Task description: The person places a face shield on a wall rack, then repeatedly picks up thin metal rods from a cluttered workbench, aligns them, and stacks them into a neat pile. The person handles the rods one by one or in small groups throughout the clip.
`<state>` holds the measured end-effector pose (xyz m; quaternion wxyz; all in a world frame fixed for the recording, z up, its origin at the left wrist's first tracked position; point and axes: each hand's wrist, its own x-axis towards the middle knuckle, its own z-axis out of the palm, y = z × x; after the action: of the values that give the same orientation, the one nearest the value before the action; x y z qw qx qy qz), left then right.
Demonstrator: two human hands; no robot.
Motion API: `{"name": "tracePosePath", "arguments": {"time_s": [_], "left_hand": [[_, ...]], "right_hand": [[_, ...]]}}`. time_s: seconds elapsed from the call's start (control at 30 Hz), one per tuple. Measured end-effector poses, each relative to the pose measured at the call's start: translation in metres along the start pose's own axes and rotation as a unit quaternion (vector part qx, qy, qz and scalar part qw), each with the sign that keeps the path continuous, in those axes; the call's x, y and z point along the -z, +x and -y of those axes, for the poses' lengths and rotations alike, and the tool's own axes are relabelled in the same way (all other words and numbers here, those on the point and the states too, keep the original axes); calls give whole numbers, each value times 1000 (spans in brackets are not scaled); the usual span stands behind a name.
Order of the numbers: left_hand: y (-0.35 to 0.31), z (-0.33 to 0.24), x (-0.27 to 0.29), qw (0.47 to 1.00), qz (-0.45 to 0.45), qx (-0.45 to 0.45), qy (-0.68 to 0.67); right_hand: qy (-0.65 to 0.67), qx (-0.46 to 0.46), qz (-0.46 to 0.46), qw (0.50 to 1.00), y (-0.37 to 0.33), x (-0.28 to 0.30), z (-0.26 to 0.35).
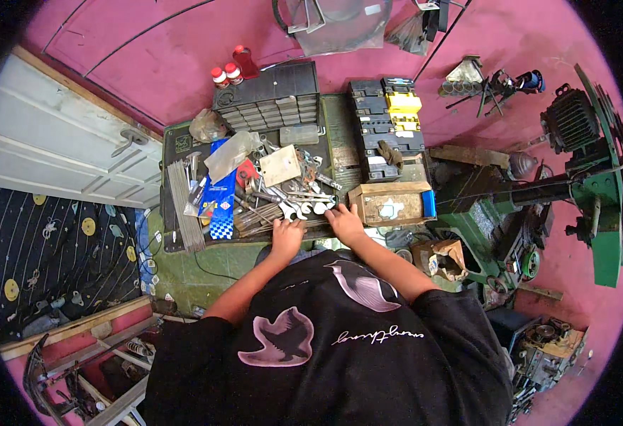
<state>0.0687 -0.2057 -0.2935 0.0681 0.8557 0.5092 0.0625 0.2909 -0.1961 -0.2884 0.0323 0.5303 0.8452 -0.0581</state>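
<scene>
Both of my hands rest at the front edge of a cluttered workbench [255, 245]. My left hand [288, 236] lies over the near ends of some metal rods and wrenches, its fingertips a little apart. Just beyond it is an open-end wrench [288, 211] with a pale jaw. My right hand [345, 223] has its fingers spread beside another wrench [320, 208]; whether they touch it is hard to make out. Neither hand visibly holds anything. Around them lie more metal tools, a tan square piece [280, 166] and a long blue packet [219, 199].
A shallow cardboard box [391, 190] sits right of my right hand. Behind are a black drawer cabinet [272, 89] and a column of black and yellow cases [386, 128]. Thin rods [185, 206] lie at the left. A green drill press [602, 213] stands on the right.
</scene>
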Motion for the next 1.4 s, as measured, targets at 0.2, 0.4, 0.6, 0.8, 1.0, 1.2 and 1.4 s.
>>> {"name": "tracePosePath", "arguments": {"time_s": [0.2,0.4,0.6,0.8,1.0,1.2,1.4], "left_hand": [[3,5,-2,999,-7,-30,21],[-2,5,-4,999,-15,-6,-42],[0,4,4,996,2,7,-90],[2,3,13,982,-17,17,-188],[9,-4,17,970,-21,47,-236],[9,-1,1,955,-40,53,-288],[13,-6,12,943,-35,79,-322]], "right_hand": [[-20,33,40,998,5,3,-2],[7,31,35,999,5,11,-3],[-4,28,-2,1000,11,14,-3],[126,-8,71,989,8,89,-5],[325,16,32,945,14,93,-15],[460,4,-13,888,8,75,-1],[452,-1,-50,891,9,63,3]]}}
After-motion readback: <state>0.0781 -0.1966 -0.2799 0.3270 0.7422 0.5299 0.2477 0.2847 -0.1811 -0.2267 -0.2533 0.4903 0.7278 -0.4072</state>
